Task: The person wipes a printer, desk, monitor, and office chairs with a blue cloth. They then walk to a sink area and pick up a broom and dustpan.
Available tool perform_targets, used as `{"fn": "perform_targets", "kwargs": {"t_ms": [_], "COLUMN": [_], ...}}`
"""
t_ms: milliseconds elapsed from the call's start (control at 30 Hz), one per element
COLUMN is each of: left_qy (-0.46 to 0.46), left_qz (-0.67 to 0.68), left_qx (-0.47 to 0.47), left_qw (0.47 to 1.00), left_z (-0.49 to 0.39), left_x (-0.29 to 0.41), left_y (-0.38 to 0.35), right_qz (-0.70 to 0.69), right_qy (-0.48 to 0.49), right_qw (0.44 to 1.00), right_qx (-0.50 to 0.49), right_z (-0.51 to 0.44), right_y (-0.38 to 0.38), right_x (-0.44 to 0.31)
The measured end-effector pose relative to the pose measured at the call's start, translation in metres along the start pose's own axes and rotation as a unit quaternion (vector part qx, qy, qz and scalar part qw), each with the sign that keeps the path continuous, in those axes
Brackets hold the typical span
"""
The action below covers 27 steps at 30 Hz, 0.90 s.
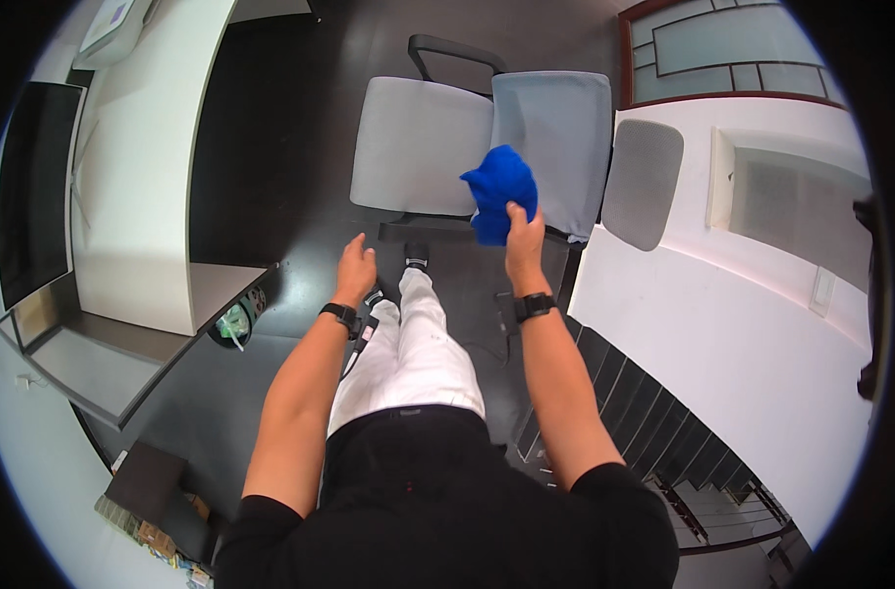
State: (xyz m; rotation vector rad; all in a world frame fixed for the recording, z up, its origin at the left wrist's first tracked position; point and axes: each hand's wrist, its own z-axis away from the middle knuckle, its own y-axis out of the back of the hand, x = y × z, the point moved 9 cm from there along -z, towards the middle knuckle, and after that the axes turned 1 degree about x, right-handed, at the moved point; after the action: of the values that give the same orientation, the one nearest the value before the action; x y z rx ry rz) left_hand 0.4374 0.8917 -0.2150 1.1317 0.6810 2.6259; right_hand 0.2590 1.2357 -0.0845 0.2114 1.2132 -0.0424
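Observation:
A bunched blue cloth (501, 190) is gripped by my right hand (527, 239), the thumb lying on top of it. Cloth and hand appear in front of the grey office chair, over the place where its seat (421, 143) meets its backrest (558, 140); whether the cloth touches the chair I cannot tell. A pale blue cover seems to lie over the backrest. My left hand (356, 266) hangs in the air near the front corner of the seat, holding nothing, its fingers slightly apart. A black armrest (454, 51) shows on the chair's far side.
To the left stands a desk with a white panel (134, 184) and a monitor (41, 188). A waste bin (234, 324) with a bag in it is under the desk edge. Dark stairs (639, 412) descend at the lower right beside a white wall (712, 309). A dark cabinet (147, 478) stands lower left.

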Motion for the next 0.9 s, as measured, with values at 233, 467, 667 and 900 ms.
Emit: {"fn": "perform_targets", "kwargs": {"t_ms": [233, 467, 667, 900], "left_qy": [-0.155, -0.169, -0.176, -0.166], "left_qz": [-0.2, -0.228, -0.146, -0.169], "left_qx": [-0.083, -0.092, -0.035, -0.006], "left_qw": [0.964, 0.954, 0.973, 0.971], "left_z": [-0.021, -0.026, -0.031, -0.026], "left_x": [0.033, 0.024, 0.014, 0.013], "left_y": [-0.071, -0.086, -0.081, -0.093], "right_qz": [0.285, 0.34, 0.312, 0.408], "right_qy": [0.007, 0.112, 0.239, 0.259], "right_qw": [0.958, 0.923, 0.898, 0.862], "right_qx": [-0.041, -0.141, -0.196, -0.152], "right_z": [0.034, 0.073, 0.096, 0.052], "right_y": [-0.038, -0.116, -0.149, -0.032], "right_x": [0.139, 0.179, 0.159, 0.158]}}
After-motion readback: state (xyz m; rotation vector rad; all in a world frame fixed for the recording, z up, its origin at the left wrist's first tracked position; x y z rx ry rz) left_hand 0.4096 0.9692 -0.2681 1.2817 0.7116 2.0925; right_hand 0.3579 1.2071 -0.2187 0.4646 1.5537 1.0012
